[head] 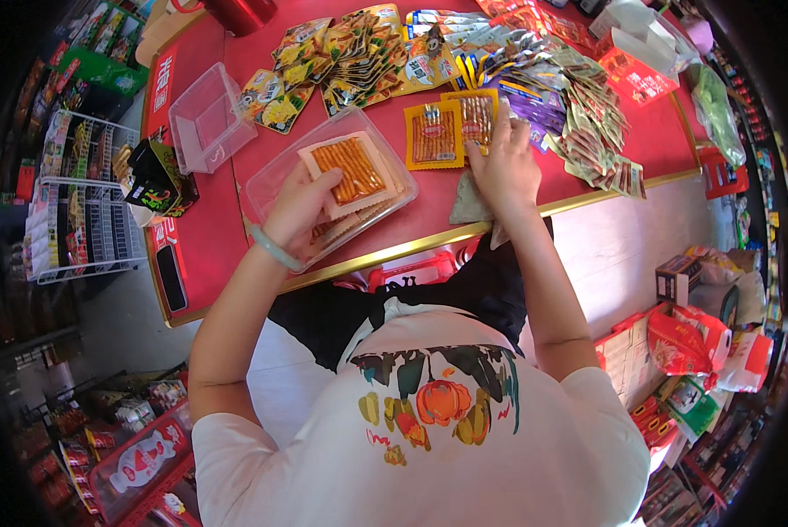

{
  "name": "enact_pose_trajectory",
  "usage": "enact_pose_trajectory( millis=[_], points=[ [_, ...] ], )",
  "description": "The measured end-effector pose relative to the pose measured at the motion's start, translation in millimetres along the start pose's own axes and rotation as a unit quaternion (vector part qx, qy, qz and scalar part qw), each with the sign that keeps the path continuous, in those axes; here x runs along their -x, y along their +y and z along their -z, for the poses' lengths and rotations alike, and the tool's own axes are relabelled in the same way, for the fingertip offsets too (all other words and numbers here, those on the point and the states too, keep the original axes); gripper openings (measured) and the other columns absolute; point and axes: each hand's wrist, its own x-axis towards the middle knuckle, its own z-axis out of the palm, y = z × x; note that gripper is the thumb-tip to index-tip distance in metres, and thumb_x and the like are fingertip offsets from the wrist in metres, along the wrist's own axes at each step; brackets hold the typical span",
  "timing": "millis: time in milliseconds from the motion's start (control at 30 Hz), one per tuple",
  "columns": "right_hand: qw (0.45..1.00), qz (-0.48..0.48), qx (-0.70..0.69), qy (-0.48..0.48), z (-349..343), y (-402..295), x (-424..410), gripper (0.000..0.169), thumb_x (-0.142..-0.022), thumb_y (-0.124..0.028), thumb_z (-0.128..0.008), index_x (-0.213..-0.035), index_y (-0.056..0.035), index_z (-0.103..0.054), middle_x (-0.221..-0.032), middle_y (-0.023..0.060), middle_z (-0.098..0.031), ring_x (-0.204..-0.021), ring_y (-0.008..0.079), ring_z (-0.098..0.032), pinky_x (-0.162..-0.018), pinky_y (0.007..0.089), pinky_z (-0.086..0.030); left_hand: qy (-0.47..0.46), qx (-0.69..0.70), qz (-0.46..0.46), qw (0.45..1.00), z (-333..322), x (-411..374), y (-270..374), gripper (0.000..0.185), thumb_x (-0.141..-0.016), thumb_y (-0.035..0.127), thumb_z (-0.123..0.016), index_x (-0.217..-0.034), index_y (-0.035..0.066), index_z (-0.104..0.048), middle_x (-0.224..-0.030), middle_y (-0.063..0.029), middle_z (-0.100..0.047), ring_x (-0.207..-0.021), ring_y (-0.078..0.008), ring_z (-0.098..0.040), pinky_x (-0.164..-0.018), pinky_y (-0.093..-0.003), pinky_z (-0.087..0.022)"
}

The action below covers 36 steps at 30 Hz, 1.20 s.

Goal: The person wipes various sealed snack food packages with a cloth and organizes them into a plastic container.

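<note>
A flat snack packet with orange-brown sticks (pixel 351 170) is gripped in my left hand (pixel 305 201), thumb on its face. It lies over more packets in a clear plastic tub (pixel 404 194) near the table's front edge. My right hand (pixel 509 161) rests palm down, its fingers on a yellow-edged packet of sticks (pixel 476 109); whether they grip it I cannot tell. Just left of that packet lies another yellow-edged packet (pixel 435 135). Under and beside my right hand is a greyish cloth or bag (pixel 470 201). A pale green bangle (pixel 275 249) circles my left wrist.
Fanned snack packets (pixel 361 59), purple packets (pixel 532 105) and pale green packets (pixel 588 112) cover the far side of the red table (pixel 216 230). An empty clear tub (pixel 203 125), a black box (pixel 160 181) and a phone (pixel 171 278) stand or lie at left. A wire rack (pixel 87 197) stands beyond.
</note>
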Motion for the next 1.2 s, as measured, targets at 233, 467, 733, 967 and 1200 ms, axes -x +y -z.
enact_pose_trajectory(
  millis=[233,467,733,967,1200],
  points=[
    [0.769,0.189,-0.452,0.411,160,-44,34,0.014,-0.091,-0.010,-0.050,-0.096,-0.0015,-0.059,-0.096,0.0135,-0.062,-0.081,0.0199,-0.061,-0.073,0.0262,-0.050,0.061,0.130,-0.149,0.978,52,66,23,0.037,-0.093,0.007,-0.052,-0.129,0.000,-0.046,-0.118,-0.0116,-0.061,-0.104,-0.0195,-0.064,-0.085,-0.0306,-0.056],
    [0.586,0.540,-0.377,0.473,253,-70,73,0.045,-0.091,-0.036,-0.060,-0.127,-0.0096,-0.054,-0.120,0.0057,-0.061,-0.119,0.0178,-0.049,-0.105,0.0416,-0.035,0.347,0.068,-0.293,0.888,141,80,-20,0.040,-0.092,0.007,-0.049,-0.131,-0.001,-0.044,-0.126,-0.0093,-0.057,-0.112,-0.0229,-0.060,-0.089,-0.0358,-0.053],
    [0.276,0.593,-0.356,0.668,292,-63,59,0.043,-0.089,-0.016,-0.063,-0.127,-0.0027,-0.046,-0.109,0.0124,-0.060,-0.095,0.0187,-0.059,-0.085,0.0298,-0.047,0.454,-0.597,-0.157,0.643,136,65,-77,0.034,-0.087,0.015,-0.057,-0.120,0.016,-0.056,-0.104,-0.0100,-0.066,-0.091,-0.0297,-0.065,-0.071,-0.0429,-0.054],
    [0.673,0.399,-0.534,0.322,188,-68,38,0.028,-0.094,-0.019,-0.050,-0.114,-0.0003,-0.054,-0.107,0.0126,-0.060,-0.097,0.0208,-0.060,-0.091,0.0340,-0.045,0.397,-0.605,-0.203,0.660,112,46,-87,0.040,-0.085,0.019,-0.065,-0.123,0.011,-0.057,-0.115,-0.0092,-0.064,-0.101,-0.0287,-0.062,-0.081,-0.0381,-0.052],
    [0.841,0.300,-0.341,-0.295,45,-160,-32,0.025,-0.098,-0.014,-0.047,-0.116,0.0001,-0.057,-0.109,0.0141,-0.061,-0.103,0.0276,-0.061,-0.090,0.0360,-0.046,0.366,-0.358,-0.349,0.785,57,93,-76,0.020,-0.091,0.009,-0.052,-0.108,0.001,-0.059,-0.106,-0.0163,-0.062,-0.101,-0.0347,-0.059,-0.089,-0.0405,-0.046]
  ],
)
